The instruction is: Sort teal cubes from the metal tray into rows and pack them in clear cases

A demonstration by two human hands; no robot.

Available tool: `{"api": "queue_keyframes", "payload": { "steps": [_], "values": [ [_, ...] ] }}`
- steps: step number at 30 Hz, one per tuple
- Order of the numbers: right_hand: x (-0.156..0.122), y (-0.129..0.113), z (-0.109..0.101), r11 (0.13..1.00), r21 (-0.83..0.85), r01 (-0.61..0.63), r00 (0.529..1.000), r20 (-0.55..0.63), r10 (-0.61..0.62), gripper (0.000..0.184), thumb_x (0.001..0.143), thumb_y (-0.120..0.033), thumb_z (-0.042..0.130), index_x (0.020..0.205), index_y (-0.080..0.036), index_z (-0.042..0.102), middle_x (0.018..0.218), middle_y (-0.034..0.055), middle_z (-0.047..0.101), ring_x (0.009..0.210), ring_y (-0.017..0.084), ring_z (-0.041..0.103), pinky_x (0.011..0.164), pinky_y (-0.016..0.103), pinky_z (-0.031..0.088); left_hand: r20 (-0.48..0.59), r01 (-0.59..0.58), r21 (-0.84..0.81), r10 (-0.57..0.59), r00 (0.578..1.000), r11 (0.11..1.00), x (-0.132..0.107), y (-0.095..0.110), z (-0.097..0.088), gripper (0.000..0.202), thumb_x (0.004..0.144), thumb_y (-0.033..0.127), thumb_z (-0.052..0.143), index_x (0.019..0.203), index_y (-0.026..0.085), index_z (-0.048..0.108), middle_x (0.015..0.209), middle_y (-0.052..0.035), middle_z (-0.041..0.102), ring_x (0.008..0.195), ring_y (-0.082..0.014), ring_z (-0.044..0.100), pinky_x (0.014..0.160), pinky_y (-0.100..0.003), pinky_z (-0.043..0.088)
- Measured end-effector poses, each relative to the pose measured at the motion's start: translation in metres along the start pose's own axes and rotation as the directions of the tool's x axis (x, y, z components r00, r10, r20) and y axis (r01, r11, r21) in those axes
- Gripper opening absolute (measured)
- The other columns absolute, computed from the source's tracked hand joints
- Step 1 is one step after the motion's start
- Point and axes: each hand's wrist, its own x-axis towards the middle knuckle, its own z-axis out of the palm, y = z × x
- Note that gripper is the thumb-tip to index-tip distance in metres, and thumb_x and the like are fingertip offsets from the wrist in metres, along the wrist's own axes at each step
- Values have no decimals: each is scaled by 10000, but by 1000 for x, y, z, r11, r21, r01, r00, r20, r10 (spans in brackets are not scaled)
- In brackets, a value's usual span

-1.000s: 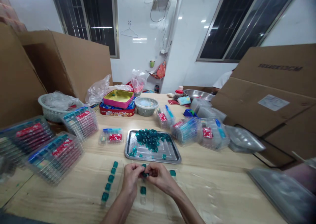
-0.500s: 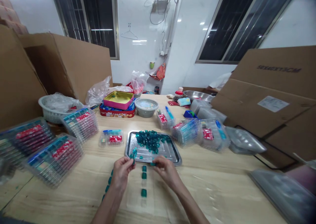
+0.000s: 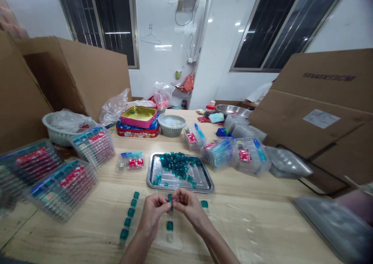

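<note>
Teal translucent block (image 3: pixel 170 198) stands pinched between my left hand (image 3: pixel 152 217) and right hand (image 3: pixel 189 207), fingertips meeting on it, long axis pointing to 12 o'clock, equally near both hands, below the steel tray (image 3: pixel 201 180).

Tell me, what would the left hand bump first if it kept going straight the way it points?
The teal cube at the fingertips of the left hand, then probably the right hand; depth is unclear.

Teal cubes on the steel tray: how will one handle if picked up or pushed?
The glossy teal translucent cubes look hard and stiff, probably light for their size. Flat faces suggest sliding, not rolling, on the rimmed steel tray. Their shine hints at slipperiness.
</note>
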Motion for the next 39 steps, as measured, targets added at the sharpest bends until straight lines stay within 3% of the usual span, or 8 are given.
{"api": "queue_keyframes", "payload": {
  "steps": [6, 9, 14, 19, 25, 30, 36, 39],
  "values": [
    [-3, -5, -1, 989, 141, -38, 999, -1, 38, 235, 601, -192, 664, 730, -156, 471, 670, -26, 526, 611, 93, 501, 596, 210, 398, 125, 67, -157, -48, 991, 985, 3, 7, -3, 313, 511, 274, 705, 615, 115, 456, 576, 43, 523, 525, -19, 503, 546, -149, 383],
    [-3, 1, -1, 987, 136, -86, 996, 51, 79, 220, 593, -181, 616, 752, -165, 464, 653, -32, 514, 575, 98, 497, 571, 220, 407, 166, 105, -76, -91, 982, 992, 6, 4, -9, 292, 496, 194, 684, 673, 124, 463, 593, 45, 534, 517, -23, 510, 529, -139, 379],
    [-4, 26, -4, 969, -247, -22, 1000, 3, 23, 99, 612, -133, 493, 700, -162, 460, 609, -30, 468, 544, 102, 456, 512, 204, 349, 69, 105, 266, -127, 989, 958, 9, -12, -13, 167, 533, 155, 545, 674, 150, 455, 460, 79, 427, 389, -2, 376, 432, -119, 263],
    [-9, 38, -1, 714, -700, 3, 994, -77, -80, 145, 653, -58, 425, 717, -160, 506, 647, 8, 550, 628, 137, 513, 592, 222, 349, -51, -5, 543, 39, 998, 840, 16, -23, -9, 69, 531, 81, 483, 579, 131, 486, 509, 52, 450, 489, 12, 385, 520, -104, 245],
    [-15, 32, 7, 460, -888, -13, 998, -39, -47, 224, 686, -46, 401, 785, -150, 574, 756, 70, 620, 753, 193, 560, 666, 259, 339, -72, -95, 658, 187, 980, 747, 11, -25, -5, 112, 610, 73, 429, 567, 121, 520, 607, 14, 493, 610, 2, 374, 639, -120, 217],
    [-14, 28, 4, 518, -855, 35, 998, 0, -68, 236, 660, -61, 417, 758, -152, 611, 740, 61, 630, 740, 183, 560, 665, 247, 342, -2, -97, 726, 143, 990, 681, 8, -26, -8, 98, 621, 178, 495, 628, 139, 585, 651, 4, 541, 607, -9, 402, 620, -120, 240],
    [-14, 29, -8, 649, -759, 56, 998, 42, -37, 150, 644, -107, 500, 694, -160, 631, 656, 10, 607, 634, 139, 521, 609, 217, 337, 67, -85, 694, 53, 996, 715, 6, -25, -16, 135, 606, 191, 501, 631, 130, 619, 614, 1, 557, 575, -14, 446, 573, -110, 280],
    [-20, 32, -8, 655, -750, 91, 996, 52, -78, 131, 664, -104, 516, 696, -157, 631, 696, 19, 622, 672, 138, 539, 634, 216, 347, 113, -74, 673, -4, 994, 736, 2, -21, -19, 165, 595, 205, 521, 687, 129, 635, 678, -7, 579, 609, -26, 494, 576, -107, 342]
  ]
}}
